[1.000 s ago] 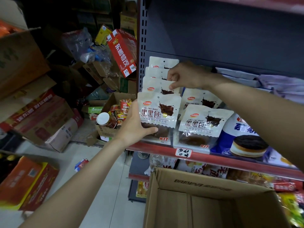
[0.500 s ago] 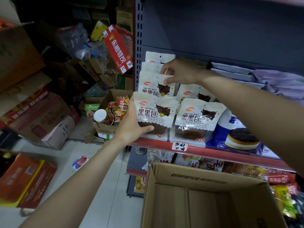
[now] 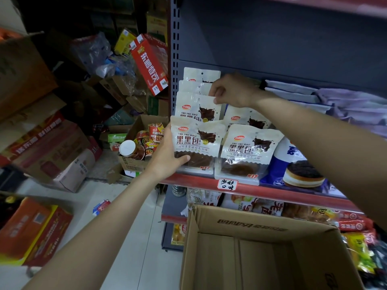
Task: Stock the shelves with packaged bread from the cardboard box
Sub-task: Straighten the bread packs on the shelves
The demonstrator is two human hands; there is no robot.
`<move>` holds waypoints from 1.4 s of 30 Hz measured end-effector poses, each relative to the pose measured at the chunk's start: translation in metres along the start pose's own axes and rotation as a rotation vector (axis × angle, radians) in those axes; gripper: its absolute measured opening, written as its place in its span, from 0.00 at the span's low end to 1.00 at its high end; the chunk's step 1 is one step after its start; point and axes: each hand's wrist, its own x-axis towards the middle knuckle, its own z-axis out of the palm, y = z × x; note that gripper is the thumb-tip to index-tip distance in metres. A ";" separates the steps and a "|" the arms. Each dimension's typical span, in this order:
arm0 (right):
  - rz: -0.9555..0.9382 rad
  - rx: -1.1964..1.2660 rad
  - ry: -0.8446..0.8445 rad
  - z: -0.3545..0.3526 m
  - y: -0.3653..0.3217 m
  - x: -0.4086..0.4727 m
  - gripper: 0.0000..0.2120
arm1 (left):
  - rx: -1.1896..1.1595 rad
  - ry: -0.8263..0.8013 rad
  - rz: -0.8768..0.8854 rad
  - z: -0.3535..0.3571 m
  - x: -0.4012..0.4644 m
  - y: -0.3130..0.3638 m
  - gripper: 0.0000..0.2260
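White packs of dark bread stand in two rows on the red-edged shelf (image 3: 270,190). My left hand (image 3: 167,156) grips the front left pack (image 3: 195,143) at its lower left corner, thumb across its clear window. My right hand (image 3: 232,91) pinches the top edge of the second pack (image 3: 196,107) in that row. More white packs (image 3: 201,75) stand behind it. Another front pack (image 3: 249,150) stands to the right. The open cardboard box (image 3: 261,227) sits below the shelf, and its visible inside shows no packs.
A blue cake pack (image 3: 297,170) stands right of the bread, with pale folded bags (image 3: 345,101) behind. Snack packs fill the lower shelf (image 3: 272,208). On the left are stacked cartons (image 3: 52,151), a box of cup noodles (image 3: 144,141) and a red carton (image 3: 150,61).
The view has shifted slightly. Both hands stay on the left row of packs; my right hand has shifted its pinch along the top of the second pack.
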 end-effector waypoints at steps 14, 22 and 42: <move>-0.008 -0.044 0.019 0.006 -0.001 -0.006 0.15 | 0.004 -0.074 -0.030 -0.005 -0.008 0.003 0.36; -0.012 -0.011 0.042 0.005 -0.005 -0.009 0.12 | -0.007 0.018 -0.095 -0.014 -0.010 0.012 0.44; -0.024 0.064 -0.090 -0.001 -0.009 -0.009 0.10 | -0.168 0.009 -0.193 -0.024 0.005 0.041 0.39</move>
